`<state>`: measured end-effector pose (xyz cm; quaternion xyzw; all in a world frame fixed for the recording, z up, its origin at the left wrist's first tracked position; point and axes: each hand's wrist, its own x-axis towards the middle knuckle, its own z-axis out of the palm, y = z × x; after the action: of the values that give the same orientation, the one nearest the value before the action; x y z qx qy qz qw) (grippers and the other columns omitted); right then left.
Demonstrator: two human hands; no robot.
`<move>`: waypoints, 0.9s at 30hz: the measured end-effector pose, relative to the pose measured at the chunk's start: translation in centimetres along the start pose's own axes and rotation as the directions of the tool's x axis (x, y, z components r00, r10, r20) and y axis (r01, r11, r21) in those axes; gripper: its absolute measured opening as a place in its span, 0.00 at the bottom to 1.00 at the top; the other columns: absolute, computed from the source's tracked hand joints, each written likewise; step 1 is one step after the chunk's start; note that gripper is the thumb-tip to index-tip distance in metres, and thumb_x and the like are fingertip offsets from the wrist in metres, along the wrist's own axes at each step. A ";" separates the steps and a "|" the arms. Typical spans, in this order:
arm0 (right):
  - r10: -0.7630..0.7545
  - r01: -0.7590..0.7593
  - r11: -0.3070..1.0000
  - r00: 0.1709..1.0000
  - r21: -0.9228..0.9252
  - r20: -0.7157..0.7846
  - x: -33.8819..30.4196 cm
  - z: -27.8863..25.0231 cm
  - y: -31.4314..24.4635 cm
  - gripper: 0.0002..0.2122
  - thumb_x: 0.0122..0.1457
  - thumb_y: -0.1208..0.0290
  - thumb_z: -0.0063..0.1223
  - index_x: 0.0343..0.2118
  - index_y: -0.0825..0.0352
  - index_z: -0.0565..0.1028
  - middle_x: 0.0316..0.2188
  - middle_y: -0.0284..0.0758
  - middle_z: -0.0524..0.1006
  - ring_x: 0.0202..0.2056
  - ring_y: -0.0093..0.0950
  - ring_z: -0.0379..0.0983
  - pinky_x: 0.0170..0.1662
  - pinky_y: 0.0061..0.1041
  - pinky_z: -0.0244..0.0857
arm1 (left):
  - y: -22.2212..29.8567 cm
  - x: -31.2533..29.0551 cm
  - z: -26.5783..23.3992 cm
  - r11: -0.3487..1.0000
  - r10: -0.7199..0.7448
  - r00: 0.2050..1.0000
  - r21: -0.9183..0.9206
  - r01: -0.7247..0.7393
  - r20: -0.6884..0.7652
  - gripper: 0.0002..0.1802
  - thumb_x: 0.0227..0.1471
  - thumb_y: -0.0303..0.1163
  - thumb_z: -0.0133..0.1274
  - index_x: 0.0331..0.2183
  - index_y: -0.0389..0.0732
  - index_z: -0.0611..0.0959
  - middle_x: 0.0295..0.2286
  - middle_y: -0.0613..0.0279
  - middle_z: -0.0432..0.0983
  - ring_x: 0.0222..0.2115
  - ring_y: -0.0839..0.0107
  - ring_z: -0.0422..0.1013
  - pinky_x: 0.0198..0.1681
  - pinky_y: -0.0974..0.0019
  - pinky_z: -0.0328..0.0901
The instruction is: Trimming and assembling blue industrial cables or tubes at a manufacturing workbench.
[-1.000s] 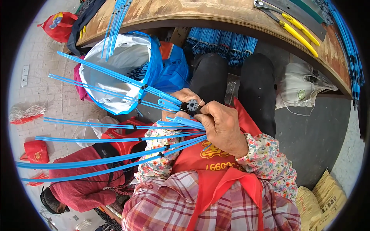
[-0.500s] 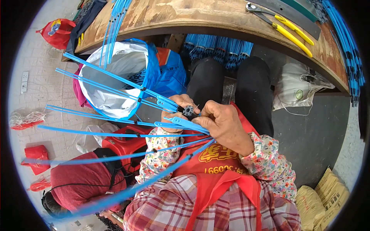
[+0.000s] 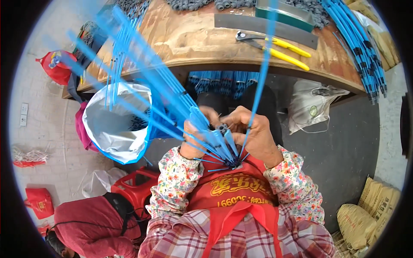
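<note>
A loose bundle of long thin blue rods with flat, broad ends (image 3: 217, 144) fans out between my hands, over the red apron (image 3: 241, 182). A small dark notched hub (image 3: 222, 128) sits among the flat ends. My left hand (image 3: 191, 148) is closed around the rods, its fingers partly hidden and blurred. My right hand (image 3: 257, 136) has its fingers bent in a pinch against the hub, touching a flat end; a single rod rises in front of this hand. Most rods point up and left, smeared by motion at their far ends.
Yellow-handled pliers (image 3: 287, 55) and a metal strip (image 3: 266, 31) lie on the wooden table (image 3: 185, 45). More blue rods rest at both its sides. A white-lined bag (image 3: 92, 124) stands at left. Behind it are a red stool (image 3: 134, 182) and a person in a red top (image 3: 94, 225).
The rods have swung from pointing left to pointing up and away, with one now upright by my right hand. Both hands stay at the hub. The view has shifted, showing more of the table.
</note>
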<state>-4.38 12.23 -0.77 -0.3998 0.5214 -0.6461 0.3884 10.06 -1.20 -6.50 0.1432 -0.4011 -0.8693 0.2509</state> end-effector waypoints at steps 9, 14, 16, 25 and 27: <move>0.001 -0.009 0.993 0.998 0.114 0.066 -0.4 -3.1 0.4 0.10 0.45 0.77 0.64 0.32 0.72 0.78 0.28 0.30 0.73 0.28 0.17 0.70 0.31 0.16 0.64 | 1.6 0.6 6.5 0.743 0.138 0.977 0.635 -0.210 0.161 0.39 0.30 0.32 0.71 0.45 0.34 0.70 0.25 0.63 0.74 0.26 0.75 0.71 0.30 0.75 0.65; -0.003 -0.013 0.995 0.988 0.103 0.153 -0.2 -3.4 -0.4 0.10 0.45 0.75 0.64 0.31 0.72 0.79 0.26 0.32 0.75 0.28 0.18 0.70 0.31 0.16 0.63 | 0.8 0.1 6.0 0.865 0.092 0.987 0.480 -0.145 0.132 0.39 0.28 0.33 0.72 0.43 0.34 0.71 0.25 0.65 0.74 0.26 0.78 0.70 0.30 0.76 0.65; -0.004 -0.013 0.995 0.986 0.100 0.168 -0.2 -3.2 -0.5 0.10 0.45 0.75 0.64 0.31 0.72 0.79 0.26 0.32 0.75 0.28 0.18 0.70 0.31 0.16 0.63 | 0.6 -0.2 6.4 0.909 0.111 0.990 0.393 -0.138 0.091 0.33 0.30 0.27 0.69 0.42 0.34 0.73 0.25 0.67 0.73 0.26 0.80 0.70 0.30 0.76 0.64; -0.015 -0.022 0.982 0.981 0.186 0.196 -0.5 -3.0 0.1 0.10 0.45 0.76 0.64 0.30 0.75 0.79 0.25 0.33 0.74 0.29 0.21 0.71 0.31 0.17 0.63 | 0.0 -0.1 5.0 0.916 0.117 0.972 0.355 -0.186 0.206 0.33 0.29 0.23 0.68 0.42 0.35 0.73 0.27 0.65 0.73 0.27 0.80 0.71 0.28 0.75 0.67; -0.008 -0.039 0.983 0.966 0.177 0.258 -0.2 -3.5 -0.1 0.09 0.45 0.77 0.63 0.30 0.75 0.79 0.24 0.35 0.75 0.28 0.22 0.71 0.31 0.17 0.64 | 0.6 -0.3 5.9 0.959 -0.002 0.987 0.280 -0.045 0.163 0.32 0.31 0.23 0.67 0.43 0.35 0.72 0.28 0.64 0.74 0.27 0.79 0.72 0.29 0.75 0.68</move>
<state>-7.49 13.73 -1.12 -0.4392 0.4091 -0.6301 0.4926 7.83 2.32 -2.31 0.1021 -0.5418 -0.8090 0.2038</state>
